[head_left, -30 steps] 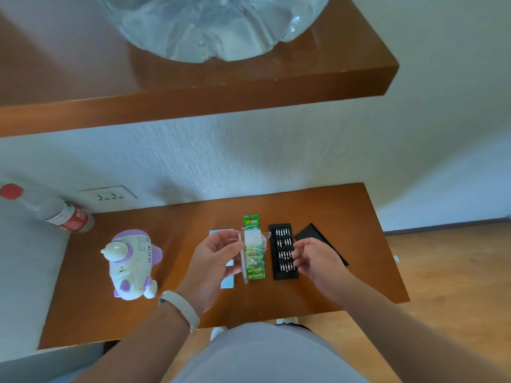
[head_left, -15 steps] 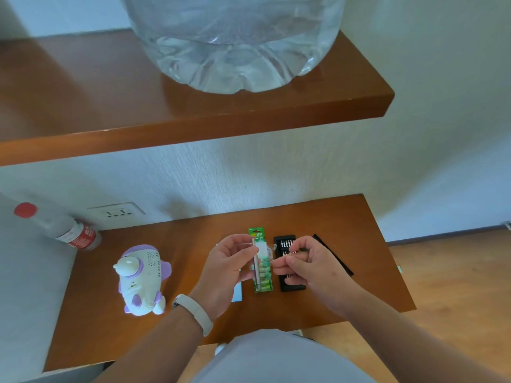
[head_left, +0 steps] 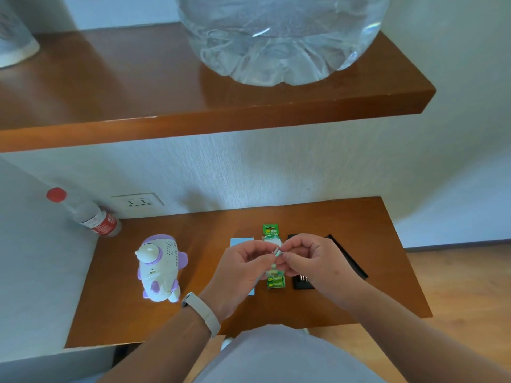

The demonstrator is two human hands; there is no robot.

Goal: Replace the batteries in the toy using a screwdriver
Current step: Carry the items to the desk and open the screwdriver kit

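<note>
Left hand [head_left: 240, 272]: fingertips pinch a small silver piece [head_left: 277, 251], possibly the screwdriver's end; the rest is hidden.
Right hand [head_left: 312, 265]: pinches the same piece from the other side.
Toy [head_left: 159, 268]: on the table [head_left: 359, 217], left of both hands, untouched.
Battery pack [head_left: 272, 230]: middle covered by fingers.
Bit case [head_left: 302, 283]: mostly behind the right hand.

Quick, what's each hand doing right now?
Left hand: pinches the silver screwdriver.
Right hand: pinches the same screwdriver at its top end.
</note>
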